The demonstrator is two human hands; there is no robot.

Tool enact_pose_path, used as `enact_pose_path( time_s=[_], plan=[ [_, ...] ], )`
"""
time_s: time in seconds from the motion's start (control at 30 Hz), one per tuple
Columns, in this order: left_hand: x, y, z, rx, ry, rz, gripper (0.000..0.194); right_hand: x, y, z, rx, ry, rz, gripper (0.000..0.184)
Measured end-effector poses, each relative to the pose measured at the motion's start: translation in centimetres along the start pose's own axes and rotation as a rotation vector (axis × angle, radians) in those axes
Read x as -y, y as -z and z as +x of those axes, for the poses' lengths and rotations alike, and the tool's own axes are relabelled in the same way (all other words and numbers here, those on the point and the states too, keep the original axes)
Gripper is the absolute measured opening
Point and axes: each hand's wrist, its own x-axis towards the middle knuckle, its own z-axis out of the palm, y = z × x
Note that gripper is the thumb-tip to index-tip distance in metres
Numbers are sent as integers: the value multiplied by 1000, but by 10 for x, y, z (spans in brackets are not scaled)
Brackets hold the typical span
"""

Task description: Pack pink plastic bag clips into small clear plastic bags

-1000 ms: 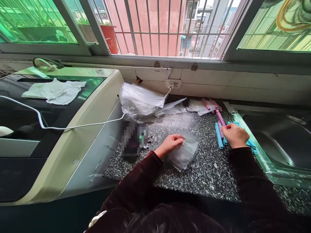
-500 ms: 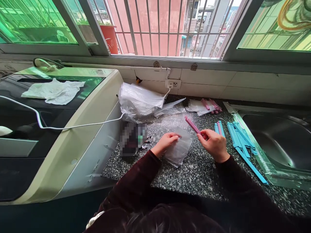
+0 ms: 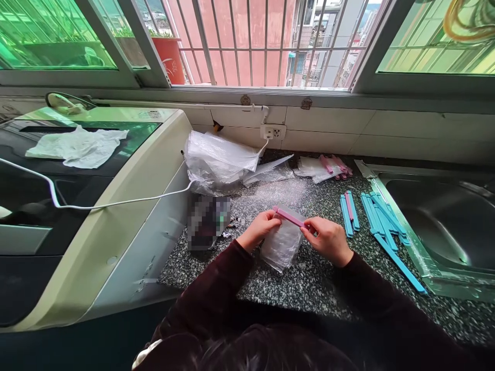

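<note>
Both hands pinched one thin pink plastic clip stick [image 3: 289, 217]: the left hand [image 3: 258, 230] at its left end, the right hand [image 3: 328, 240] at its right end. The stick lay across the top of a small clear plastic bag [image 3: 281, 247], in the centre of the frame, over the speckled granite counter [image 3: 309, 283]. Blue plastic sticks [image 3: 381, 221] lay to the right.
</note>
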Motion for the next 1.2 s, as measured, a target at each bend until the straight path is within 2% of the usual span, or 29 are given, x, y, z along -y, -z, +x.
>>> enact_pose_path(
  time_s=[0.2, 0.37, 0.57, 0.77, 1.2],
  plan=[
    [0, 1, -1, 44, -6, -5, 36, -2, -3, -1, 25, 20, 0, 20],
    [3, 1, 1, -25, -20, 95, 45, -1, -3, -1, 20, 46, -17, 19],
    [2, -1, 0, -73, -22, 101, 45, 0, -1, -1, -10, 86, -13, 22],
    [2, -7, -2, -38, -12, 83, 43, 3, 0, 1, -93, 134, 25, 19],
    [4, -9, -5, -13, -36, 50, 43, 5, -3, 2, -92, 173, 61, 13]
  ],
)
